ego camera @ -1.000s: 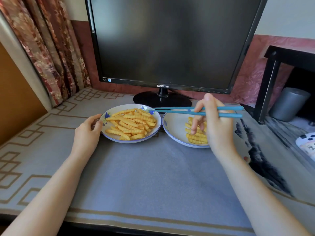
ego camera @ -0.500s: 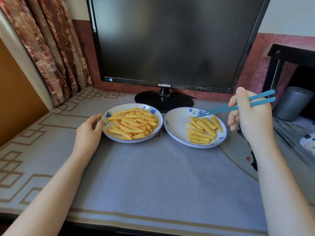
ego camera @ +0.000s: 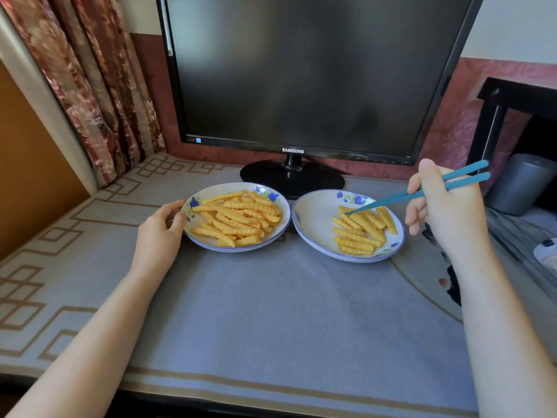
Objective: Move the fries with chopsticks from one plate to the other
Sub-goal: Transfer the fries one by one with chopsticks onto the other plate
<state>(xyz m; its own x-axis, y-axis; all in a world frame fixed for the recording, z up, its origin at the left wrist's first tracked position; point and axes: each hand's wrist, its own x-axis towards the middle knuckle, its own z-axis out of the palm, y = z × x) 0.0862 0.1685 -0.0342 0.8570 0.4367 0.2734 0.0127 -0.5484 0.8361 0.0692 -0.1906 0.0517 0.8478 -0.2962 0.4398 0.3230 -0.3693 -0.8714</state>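
My right hand (ego camera: 446, 212) has its grip clasped on the chopsticks (ego camera: 422, 193), tips among the fries (ego camera: 361, 230) on the right plate (ego camera: 304, 236), while my left hand (ego camera: 161, 229) holds the left plate (ego camera: 235, 248); a weak pinch could drop a ridged fry onto the tabletop (ego camera: 271, 312).

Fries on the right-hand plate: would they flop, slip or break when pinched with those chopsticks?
Probably stiff: the fries lie straight, none sagging over its neighbours. Their ridged sides likely give the smooth blue chopsticks some grip, though the thin tips might slip. They look small and light, so a pinch should lift one easily.
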